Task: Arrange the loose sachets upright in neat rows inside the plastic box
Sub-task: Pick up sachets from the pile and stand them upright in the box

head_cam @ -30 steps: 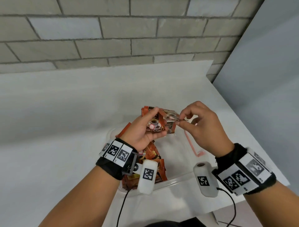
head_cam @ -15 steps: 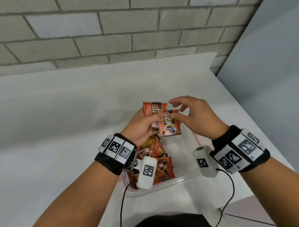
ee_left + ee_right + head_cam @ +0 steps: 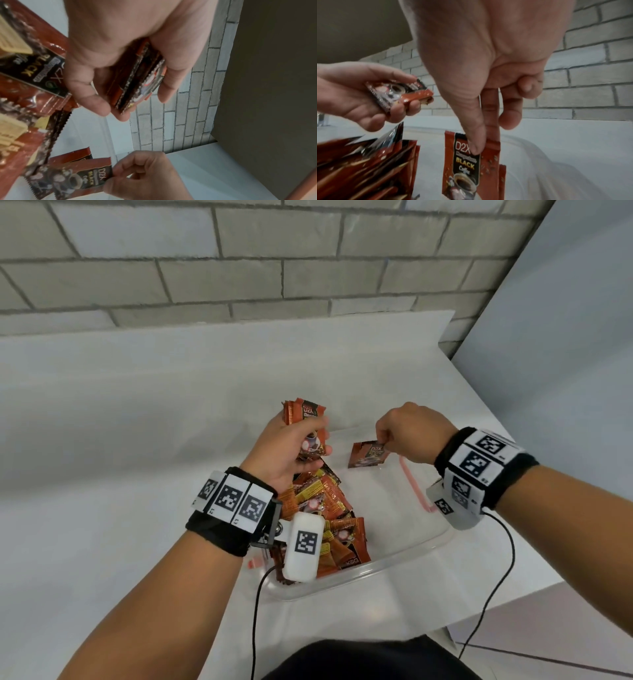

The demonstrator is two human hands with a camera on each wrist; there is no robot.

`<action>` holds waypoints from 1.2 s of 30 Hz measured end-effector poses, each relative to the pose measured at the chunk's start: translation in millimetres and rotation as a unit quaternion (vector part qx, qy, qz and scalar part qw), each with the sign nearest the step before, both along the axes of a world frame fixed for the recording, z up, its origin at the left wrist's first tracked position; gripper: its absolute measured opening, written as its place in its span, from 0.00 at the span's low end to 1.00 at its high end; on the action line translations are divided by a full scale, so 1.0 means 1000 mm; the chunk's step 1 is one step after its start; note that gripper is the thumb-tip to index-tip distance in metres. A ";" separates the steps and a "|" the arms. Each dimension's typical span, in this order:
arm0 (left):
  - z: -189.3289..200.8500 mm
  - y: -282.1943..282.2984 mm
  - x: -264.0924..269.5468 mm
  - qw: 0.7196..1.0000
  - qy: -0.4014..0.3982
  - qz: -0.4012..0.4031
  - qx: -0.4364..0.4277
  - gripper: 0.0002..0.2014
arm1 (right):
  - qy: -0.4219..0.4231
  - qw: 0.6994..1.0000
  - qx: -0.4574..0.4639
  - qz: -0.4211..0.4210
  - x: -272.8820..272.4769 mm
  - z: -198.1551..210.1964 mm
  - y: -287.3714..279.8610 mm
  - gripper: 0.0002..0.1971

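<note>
My L hand [image 3: 284, 450] grips a sachet stack [image 3: 303, 419]; R hand [image 3: 411, 436] pinches one sachet [image 3: 368, 455] upright w/ thumb + finger, over plastic box [image 3: 394, 563] far-right side.

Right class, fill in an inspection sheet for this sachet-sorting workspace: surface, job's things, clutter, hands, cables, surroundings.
Surface: white table.
Job's things: clear plastic box; loose sachets heaped at its left side; one sachet held upright at the far end.
Clutter: nothing seen.
Hands: left hand grips a small stack of sachets; right hand pinches the upright sachet's top.
Cables: black cables from both wrist cameras.
Surroundings: grey brick wall; plain panel on the right.
</note>
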State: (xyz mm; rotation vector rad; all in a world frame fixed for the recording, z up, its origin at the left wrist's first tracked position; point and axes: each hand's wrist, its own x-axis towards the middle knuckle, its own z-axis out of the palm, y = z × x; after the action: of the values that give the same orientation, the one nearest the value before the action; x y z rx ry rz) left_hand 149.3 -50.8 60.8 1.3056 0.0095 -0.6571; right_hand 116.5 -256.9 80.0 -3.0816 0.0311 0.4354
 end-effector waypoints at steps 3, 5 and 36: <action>0.000 0.003 0.001 1.000 0.007 0.001 -0.009 0.05 | 0.028 0.998 -0.058 0.024 0.007 -0.005 0.007 0.08; -0.001 0.004 0.001 1.000 0.008 0.002 -0.011 0.05 | 0.043 0.995 -0.086 0.027 0.010 -0.007 0.011 0.08; -0.003 0.004 0.006 0.999 0.040 -0.003 -0.026 0.10 | 0.058 0.969 -0.231 0.067 0.017 0.004 0.049 0.10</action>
State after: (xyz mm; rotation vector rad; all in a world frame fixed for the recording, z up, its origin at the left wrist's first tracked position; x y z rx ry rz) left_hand 155.4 -47.2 58.3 1.2281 0.0537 -0.7095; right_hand 133.8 -207.6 84.0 -3.5240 -0.0857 0.7058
